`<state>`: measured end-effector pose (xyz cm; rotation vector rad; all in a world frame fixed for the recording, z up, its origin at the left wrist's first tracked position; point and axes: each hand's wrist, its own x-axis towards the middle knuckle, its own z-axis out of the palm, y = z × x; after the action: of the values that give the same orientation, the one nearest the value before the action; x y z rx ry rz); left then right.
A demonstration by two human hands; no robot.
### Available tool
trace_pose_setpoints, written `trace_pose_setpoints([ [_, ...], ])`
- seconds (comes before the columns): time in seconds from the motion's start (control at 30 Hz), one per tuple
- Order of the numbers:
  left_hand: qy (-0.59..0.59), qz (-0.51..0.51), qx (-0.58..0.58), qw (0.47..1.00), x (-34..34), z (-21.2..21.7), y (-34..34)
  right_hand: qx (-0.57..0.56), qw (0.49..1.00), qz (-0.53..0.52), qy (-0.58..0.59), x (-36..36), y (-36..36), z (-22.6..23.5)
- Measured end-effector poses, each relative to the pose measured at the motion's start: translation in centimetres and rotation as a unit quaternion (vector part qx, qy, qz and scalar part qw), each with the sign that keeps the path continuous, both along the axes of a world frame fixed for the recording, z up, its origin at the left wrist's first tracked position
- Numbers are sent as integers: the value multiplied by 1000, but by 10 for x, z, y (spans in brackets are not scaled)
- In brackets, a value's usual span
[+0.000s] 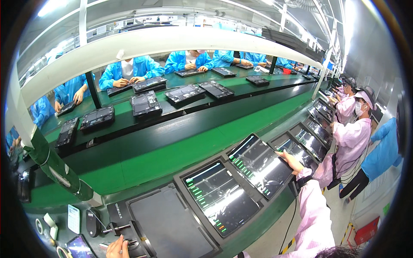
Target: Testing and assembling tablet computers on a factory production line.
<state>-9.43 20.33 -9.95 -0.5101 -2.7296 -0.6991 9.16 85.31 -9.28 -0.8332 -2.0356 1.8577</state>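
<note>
- Bright white light from ceiling lamps (52,7)
- Glare streaks the tablets (262,170)
- Fisheye bend — the beam (172,42) bows
- Far end soft — details lost
- Corners black

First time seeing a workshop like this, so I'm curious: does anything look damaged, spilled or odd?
Yes, the green wrapping on the post at left looks ragged, with pale patches on it. The tablet at the right hand looks slightly askew beside the neighbouring lit tablet, perhaps from being handled. I see no spill.
</note>
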Motion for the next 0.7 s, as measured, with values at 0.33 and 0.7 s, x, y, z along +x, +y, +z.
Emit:
trace_pose_setpoints([
  [0.33, 35, 29, -11, 999, -2, -8, 4, 354, 891, -239, -153, 55, -113, 16],
  [0.7, 97, -17, 28, 995, -2, -14, 3, 392, 878, -56, -268, 75, -183, -78],
])
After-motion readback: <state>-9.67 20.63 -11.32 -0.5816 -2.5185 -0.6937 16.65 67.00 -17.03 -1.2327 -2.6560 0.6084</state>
